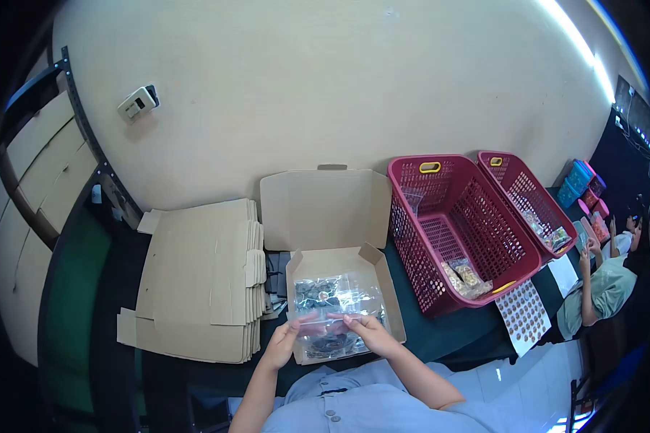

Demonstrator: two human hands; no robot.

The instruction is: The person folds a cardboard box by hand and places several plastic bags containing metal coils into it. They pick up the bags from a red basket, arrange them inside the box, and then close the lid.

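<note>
Both hands pinch the top edge of a clear plastic zip bag (pixel 325 326), one at each end. My left hand (pixel 282 345) is closed on its left corner and my right hand (pixel 374 335) on its right. Beneath the bag lies an open cardboard box (pixel 396 317), its lid (pixel 325 209) raised against the wall. Inside the box are more clear plastic packets (pixel 328 292) with dark contents that I cannot make out. The held bag partly covers them.
Left of the box is a stack of flattened cardboard boxes (pixel 195 281). To the right stand a large maroon basket (pixel 419 252) holding small packets and a second basket (pixel 498 169). A sticker sheet (pixel 527 317) lies near a co-worker (pixel 607 285) at far right.
</note>
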